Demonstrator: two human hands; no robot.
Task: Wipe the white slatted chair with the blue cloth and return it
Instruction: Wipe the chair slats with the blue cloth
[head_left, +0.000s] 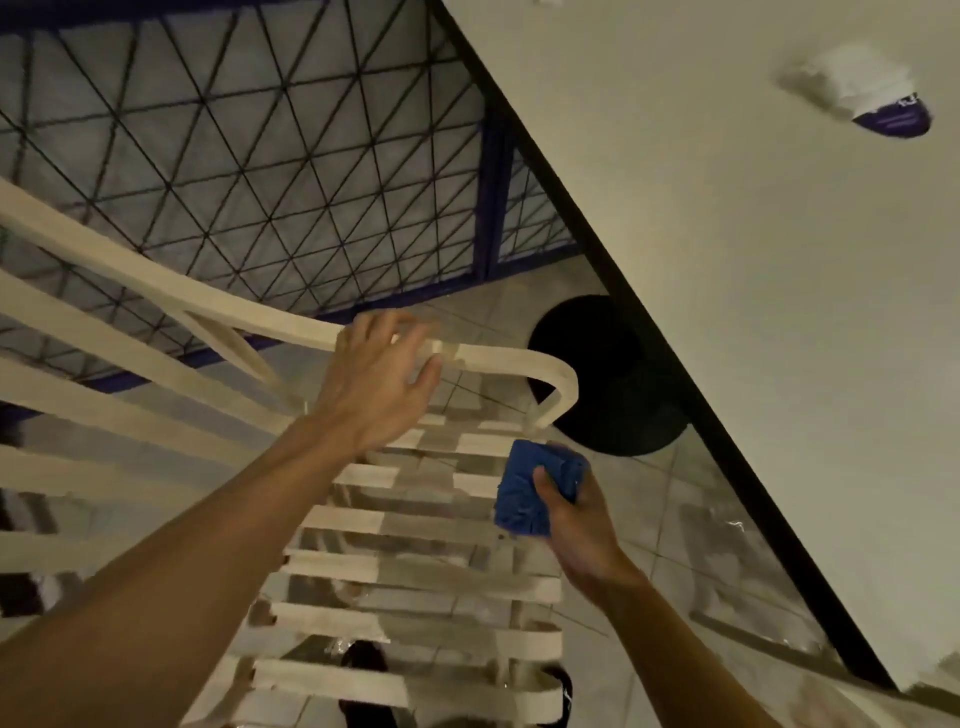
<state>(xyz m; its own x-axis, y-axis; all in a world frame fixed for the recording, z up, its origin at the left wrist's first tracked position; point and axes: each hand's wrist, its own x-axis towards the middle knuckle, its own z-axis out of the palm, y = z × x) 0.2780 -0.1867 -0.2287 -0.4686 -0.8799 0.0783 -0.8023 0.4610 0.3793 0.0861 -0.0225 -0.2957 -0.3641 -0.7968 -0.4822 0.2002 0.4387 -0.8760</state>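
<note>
The white slatted chair (415, 571) stood under both hands, the left hand (379, 374) resting spread fingers on its arm rail, the right hand (576, 514) curled round the blue cloth (524, 493) beside its seat, which probably should be pressed flat along each slat.

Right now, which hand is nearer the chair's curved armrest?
Left. The left hand lies over the armrest itself; the right hand, holding the blue cloth, is lower, apart from the armrest's curved end.
</note>
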